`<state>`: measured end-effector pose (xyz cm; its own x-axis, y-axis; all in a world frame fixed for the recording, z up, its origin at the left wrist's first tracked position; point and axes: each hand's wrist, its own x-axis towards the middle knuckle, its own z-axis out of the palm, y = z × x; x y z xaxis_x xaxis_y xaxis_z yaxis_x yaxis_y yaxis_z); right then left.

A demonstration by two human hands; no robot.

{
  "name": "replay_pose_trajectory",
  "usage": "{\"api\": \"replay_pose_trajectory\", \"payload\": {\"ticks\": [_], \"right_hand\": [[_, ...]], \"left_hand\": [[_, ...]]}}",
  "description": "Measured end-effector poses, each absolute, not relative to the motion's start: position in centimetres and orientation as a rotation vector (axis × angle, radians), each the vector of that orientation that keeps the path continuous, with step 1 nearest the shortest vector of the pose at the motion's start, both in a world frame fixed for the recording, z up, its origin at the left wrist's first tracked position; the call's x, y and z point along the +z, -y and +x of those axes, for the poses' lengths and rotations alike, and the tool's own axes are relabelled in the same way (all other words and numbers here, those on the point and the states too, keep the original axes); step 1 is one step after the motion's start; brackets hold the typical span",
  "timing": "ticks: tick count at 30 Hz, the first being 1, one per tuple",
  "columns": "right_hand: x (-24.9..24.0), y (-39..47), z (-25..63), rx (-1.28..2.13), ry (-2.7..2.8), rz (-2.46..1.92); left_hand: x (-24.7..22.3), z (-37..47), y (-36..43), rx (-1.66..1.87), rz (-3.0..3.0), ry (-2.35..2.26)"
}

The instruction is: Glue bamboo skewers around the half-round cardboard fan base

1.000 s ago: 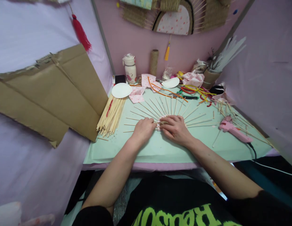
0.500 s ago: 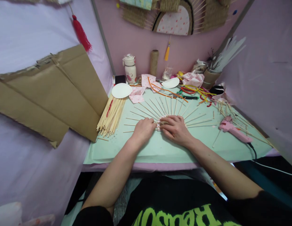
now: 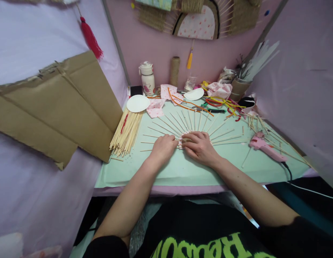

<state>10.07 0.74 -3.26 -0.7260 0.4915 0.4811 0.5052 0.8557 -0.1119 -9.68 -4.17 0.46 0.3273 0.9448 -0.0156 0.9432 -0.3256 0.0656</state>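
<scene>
Thin wooden sticks [image 3: 170, 123] fan out in a half-ring on the pale green tabletop, around a small pink-spotted piece [image 3: 180, 144] at the centre. Most of that piece is hidden beneath my hands. My left hand [image 3: 164, 147] is at its left edge, with fingers curled and closed on the edge of the stick fan. Across the middle lies my right hand [image 3: 200, 147], palm down, its fingers stretched out and slightly apart over the piece. Between those fingers a bit of brownish surface shows.
A bundle of sticks [image 3: 125, 134] with a white disc [image 3: 138, 103] on it lies left. A pink glue gun [image 3: 267, 147] lies right, its cord over the edge. Behind are pliers [image 3: 216, 111], pipe cleaners [image 3: 228, 104], a bottle [image 3: 147, 79] and twine [image 3: 175, 71]. Cardboard [image 3: 61, 107] leans left.
The whole view has shifted very slightly. Both hands keep their places on the stick fan, with no visible movement of the things on the table.
</scene>
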Motion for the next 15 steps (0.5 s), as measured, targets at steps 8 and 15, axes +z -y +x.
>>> {"api": "replay_pose_trajectory", "payload": {"ticks": [8,15], "right_hand": [[-3.40,-0.84,10.12,-0.024,2.507,-0.717],[-3.46,-0.79,10.07,-0.018,2.491,-0.709]], "left_hand": [[0.42,-9.72,4.15,0.040,2.520,-1.780],[0.31,-9.67,4.14,0.053,2.528,-1.781]]}}
